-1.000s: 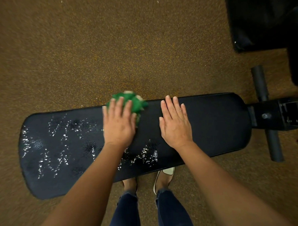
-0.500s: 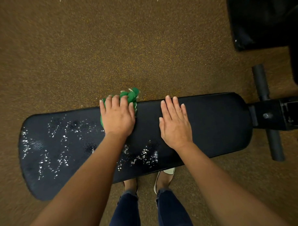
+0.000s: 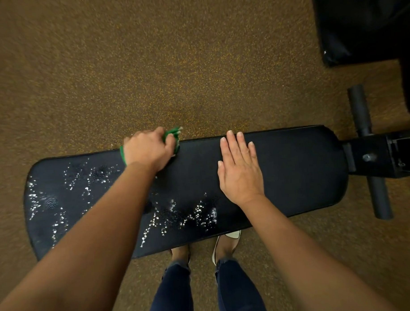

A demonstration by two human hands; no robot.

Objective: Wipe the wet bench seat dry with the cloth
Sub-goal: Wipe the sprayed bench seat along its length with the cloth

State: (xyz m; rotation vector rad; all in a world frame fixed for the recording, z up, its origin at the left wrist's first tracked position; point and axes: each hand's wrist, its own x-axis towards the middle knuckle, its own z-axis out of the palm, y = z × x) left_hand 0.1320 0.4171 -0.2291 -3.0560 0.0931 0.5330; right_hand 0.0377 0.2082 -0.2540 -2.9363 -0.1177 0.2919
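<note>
Now your left hand [image 3: 148, 149] curls its fingers round the crumpled green cloth [image 3: 172, 134], gripping it at the far edge of the long black padded bench seat [image 3: 293, 171]. Your right hand [image 3: 240, 169] lies flat on the seat, fingers straight, holding nothing. White water droplets [image 3: 183, 216] speckle the seat's near edge and left end.

Dim warm light, white glints on the wet bench seat [image 3: 293, 171], wide-angle curvature, soft blur at edges.
</note>
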